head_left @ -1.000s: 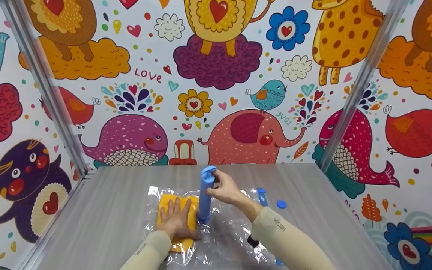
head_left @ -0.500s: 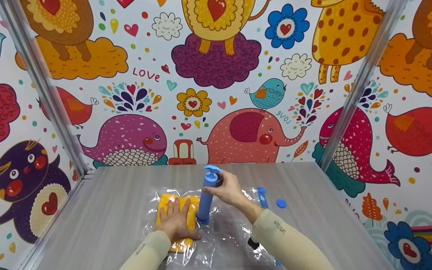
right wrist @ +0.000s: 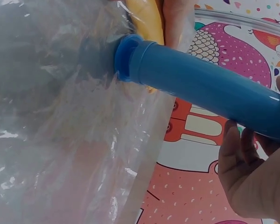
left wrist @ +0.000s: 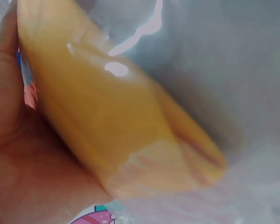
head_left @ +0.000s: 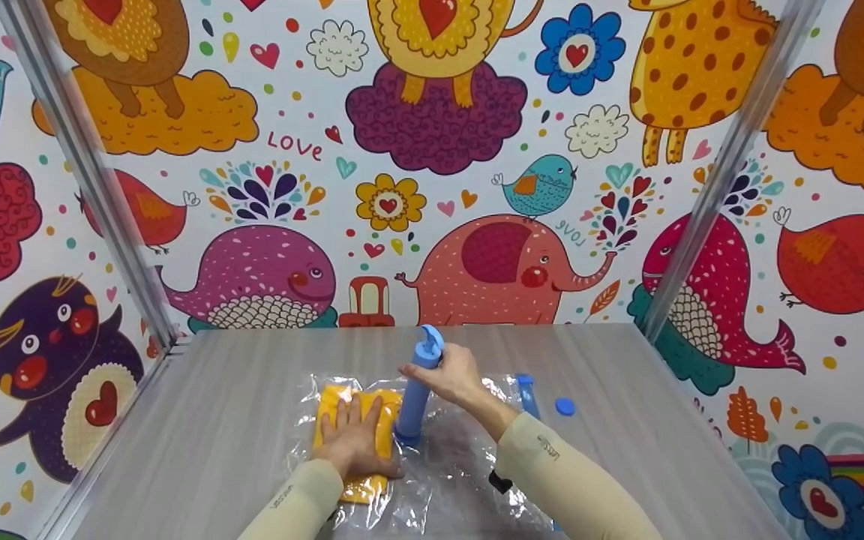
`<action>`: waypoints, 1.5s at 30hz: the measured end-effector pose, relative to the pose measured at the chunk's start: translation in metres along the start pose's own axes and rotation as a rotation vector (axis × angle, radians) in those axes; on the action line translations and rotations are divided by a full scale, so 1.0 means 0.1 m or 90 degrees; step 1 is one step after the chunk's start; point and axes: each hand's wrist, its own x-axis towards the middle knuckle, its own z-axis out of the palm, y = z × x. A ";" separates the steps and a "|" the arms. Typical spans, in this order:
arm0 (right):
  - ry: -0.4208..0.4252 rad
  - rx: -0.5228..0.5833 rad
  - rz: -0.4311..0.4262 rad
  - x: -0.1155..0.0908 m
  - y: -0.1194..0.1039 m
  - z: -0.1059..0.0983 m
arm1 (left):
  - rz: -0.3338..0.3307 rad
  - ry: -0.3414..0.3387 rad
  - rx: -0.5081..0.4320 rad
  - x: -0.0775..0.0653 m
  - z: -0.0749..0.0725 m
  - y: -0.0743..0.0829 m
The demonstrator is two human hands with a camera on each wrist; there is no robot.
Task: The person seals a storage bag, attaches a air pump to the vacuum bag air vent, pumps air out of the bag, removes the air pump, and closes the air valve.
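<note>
A clear plastic vacuum bag (head_left: pixel 454 465) lies on the table with a folded yellow cloth (head_left: pixel 329 399) inside its left part. My left hand (head_left: pixel 349 446) rests flat on the cloth through the plastic, fingers spread. A blue hand pump (head_left: pixel 412 412) stands on the bag just right of the cloth, leaning slightly right. Its upper barrel is gripped by my right hand (head_left: pixel 456 373), thumb across the front. In the right wrist view the pump's flared blue base (right wrist: pixel 128 58) meets the plastic. The left wrist view shows the yellow cloth (left wrist: pixel 107 107) close up beneath shiny plastic.
A round blue cap (head_left: pixel 565 406) lies on the table (head_left: pixel 237 405) to the right of the bag. Along the bag's right edge is a blue strip (head_left: pixel 526 395). A wall (head_left: pixel 274 195) with printed cartoon animals stands behind the table, with metal posts at the corners.
My right hand has shifted its hold around the top of the barrel. The pump's top has tilted to the right and its handle has turned. The left hand stays in place.
</note>
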 end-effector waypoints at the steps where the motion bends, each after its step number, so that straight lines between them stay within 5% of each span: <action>1: -0.014 0.007 -0.005 0.00 0.00 -0.01 | 0.002 0.000 0.000 0.00 0.00 0.01; 13: -0.164 0.082 -0.187 0.02 -0.05 -0.10 | 0.004 -0.007 0.008 0.03 -0.07 0.05; 38: 0.070 -0.100 -0.033 -0.02 -0.17 0.11 | -0.013 -0.027 0.004 0.09 -0.04 0.01; 45: -0.055 -0.011 -0.029 -0.07 -0.18 0.03 | -0.014 -0.024 -0.003 0.07 0.00 0.01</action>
